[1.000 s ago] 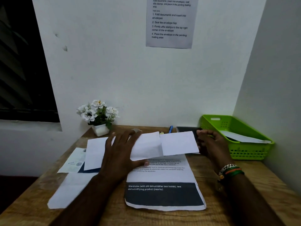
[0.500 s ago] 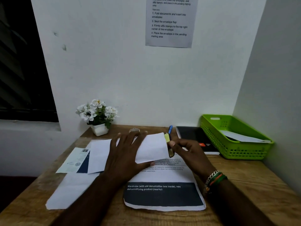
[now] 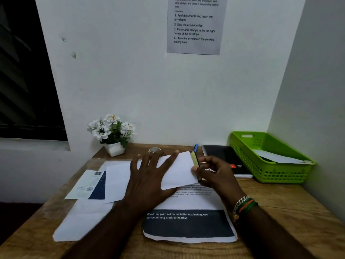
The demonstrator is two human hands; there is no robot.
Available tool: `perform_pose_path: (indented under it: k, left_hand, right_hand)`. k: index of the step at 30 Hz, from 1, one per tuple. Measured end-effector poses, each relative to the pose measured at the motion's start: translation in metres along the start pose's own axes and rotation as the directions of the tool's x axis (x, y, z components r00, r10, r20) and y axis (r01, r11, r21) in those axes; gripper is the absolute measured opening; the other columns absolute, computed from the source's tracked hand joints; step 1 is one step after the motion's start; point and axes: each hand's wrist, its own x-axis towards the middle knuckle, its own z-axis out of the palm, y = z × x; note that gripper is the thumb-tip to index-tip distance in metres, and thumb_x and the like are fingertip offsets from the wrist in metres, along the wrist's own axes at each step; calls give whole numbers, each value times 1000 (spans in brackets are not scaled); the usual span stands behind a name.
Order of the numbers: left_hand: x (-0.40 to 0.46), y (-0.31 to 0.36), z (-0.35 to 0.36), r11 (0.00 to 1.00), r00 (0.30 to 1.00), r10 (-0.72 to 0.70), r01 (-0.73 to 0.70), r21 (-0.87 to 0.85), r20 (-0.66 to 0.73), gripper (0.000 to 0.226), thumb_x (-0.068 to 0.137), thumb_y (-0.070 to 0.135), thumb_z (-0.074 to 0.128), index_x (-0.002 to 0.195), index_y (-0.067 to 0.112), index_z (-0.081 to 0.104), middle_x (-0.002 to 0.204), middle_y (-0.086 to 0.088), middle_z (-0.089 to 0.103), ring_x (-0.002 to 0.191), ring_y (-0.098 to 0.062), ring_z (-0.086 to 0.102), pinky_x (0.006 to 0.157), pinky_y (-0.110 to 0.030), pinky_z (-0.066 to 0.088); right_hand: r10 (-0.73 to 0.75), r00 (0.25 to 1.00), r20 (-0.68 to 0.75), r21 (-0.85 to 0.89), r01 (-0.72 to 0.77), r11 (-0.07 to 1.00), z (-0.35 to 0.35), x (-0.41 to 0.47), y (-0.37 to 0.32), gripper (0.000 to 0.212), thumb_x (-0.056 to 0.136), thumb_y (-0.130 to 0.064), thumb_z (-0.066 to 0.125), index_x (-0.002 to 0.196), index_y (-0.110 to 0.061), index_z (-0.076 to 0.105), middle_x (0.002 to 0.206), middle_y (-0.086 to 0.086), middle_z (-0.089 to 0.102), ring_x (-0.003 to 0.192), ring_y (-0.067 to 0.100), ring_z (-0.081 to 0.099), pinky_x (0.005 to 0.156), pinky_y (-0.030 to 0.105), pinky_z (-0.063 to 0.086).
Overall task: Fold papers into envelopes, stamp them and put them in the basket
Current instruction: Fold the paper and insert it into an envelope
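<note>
A white envelope (image 3: 179,171) lies across the middle of the wooden desk. My left hand (image 3: 149,180) rests flat on it with fingers spread. At its right end, my right hand (image 3: 214,172) pinches the edge with thumb and fingers, beside a small yellow-green strip (image 3: 194,158) that stands at that edge. A printed sheet with a dark band (image 3: 188,223) lies under the envelope, nearer me. The green basket (image 3: 242,152) stands at the back right with a white envelope (image 3: 276,157) in it.
More white paper (image 3: 82,219) and a blue-and-white leaflet (image 3: 87,186) lie at the left. A flower pot (image 3: 113,135), a small round tin (image 3: 154,150), a blue pen (image 3: 196,147) and a black notebook (image 3: 222,156) line the back. A wall stands close on the right.
The envelope's open flap at the right has been folded over, so the envelope looks shorter. My right hand has moved left from near the notebook to the envelope's right edge.
</note>
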Motion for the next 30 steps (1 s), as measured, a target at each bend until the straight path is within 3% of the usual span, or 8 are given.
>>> perform_pose_path:
  k: [4,8,12,15,17,22,30]
  left_hand:
    - [1,2,0,1000,1000,13,-13,22,15,97,78,85,45,161,50,9,159,3,34,144,-27,35,118,-57,22]
    - [2,1,2,999,1000,11,-12,32,14,96,78,84,46,161,49,12,159,2,35,141,-29,37,117,-57,24]
    - [2,2,2,999,1000,11,-11,52,-2,97,77,82,51,160,47,17,157,0,36,136,-31,41,116,-58,26]
    - [1,3,0,998,999,9,-11,55,30,98,77,82,49,161,49,12,159,1,31,140,-31,37,116,-59,22]
    - [1,4,-1,999,999,-2,0,50,45,96,75,82,50,159,50,17,160,0,31,141,-31,37,115,-60,23]
    - [1,8,0,1000,1000,0,-1,27,26,79,66,77,61,138,46,45,154,-1,38,132,-32,46,110,-58,30]
    - [2,10,-4,1000,1000,-19,19,-19,-16,59,68,76,61,115,43,49,146,0,38,131,-27,42,109,-51,25]
  right_hand:
    - [-63,998,-18,-43,62,997,1,1,4,20,81,-7,82,96,-9,69,81,-2,68,63,12,60,57,24,49]
    - [6,999,47,51,-8,999,4,-2,0,8,88,-16,76,93,-12,73,97,-2,70,80,9,64,65,25,54]
    - [42,998,37,107,-46,993,5,-2,-1,12,93,-14,69,94,-2,70,87,0,69,72,10,62,63,26,54]
    - [71,997,38,123,-75,990,4,-3,-3,4,92,-10,71,92,-8,69,84,0,70,72,12,63,61,26,54]
    - [117,992,48,179,-124,976,2,-2,-3,10,88,-11,74,95,-14,67,87,3,71,75,17,65,60,28,54]
    - [189,975,112,158,-206,966,3,-2,-1,15,86,-16,78,93,-19,66,85,8,63,71,21,58,61,31,53]
    - [237,957,167,183,-267,946,0,-2,-7,11,86,-17,77,86,-19,67,77,4,65,64,15,62,64,33,56]
